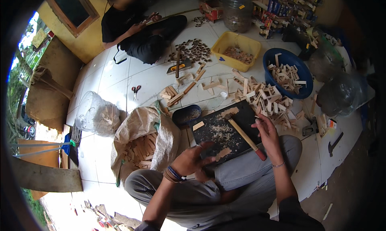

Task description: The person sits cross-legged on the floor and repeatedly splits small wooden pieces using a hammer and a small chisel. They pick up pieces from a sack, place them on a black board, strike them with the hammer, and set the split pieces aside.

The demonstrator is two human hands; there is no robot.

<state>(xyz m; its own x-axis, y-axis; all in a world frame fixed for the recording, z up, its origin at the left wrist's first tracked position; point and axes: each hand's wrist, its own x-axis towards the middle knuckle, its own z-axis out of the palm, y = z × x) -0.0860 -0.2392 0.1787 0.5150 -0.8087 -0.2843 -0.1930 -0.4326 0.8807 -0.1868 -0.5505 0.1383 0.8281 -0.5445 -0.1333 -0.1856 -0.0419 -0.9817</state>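
My left hand (189, 160) is over the near left edge of a dark board (249, 118), its fingers apart and nothing seen in them. Above the board's right side, my right hand (268, 135) has thumb and forefinger drawn close together. A tiny pale bit shows at their tips, too small to name. A hammer (243, 135) with a wooden, red-ended handle lies across the board beside my right hand. Wood shavings (219, 131) are scattered over the board, and a small wooden block (198, 125) rests at its left edge.
An open sack (130, 124) of wood pieces stands left of my knee. Loose wooden pieces (269, 100) heap beyond the board, beside a blue basin (306, 90). Farther back are a yellow tub (229, 62) and a seated person (116, 26). Scissors (136, 91) and a second hammer (333, 144) lie on the tiles.
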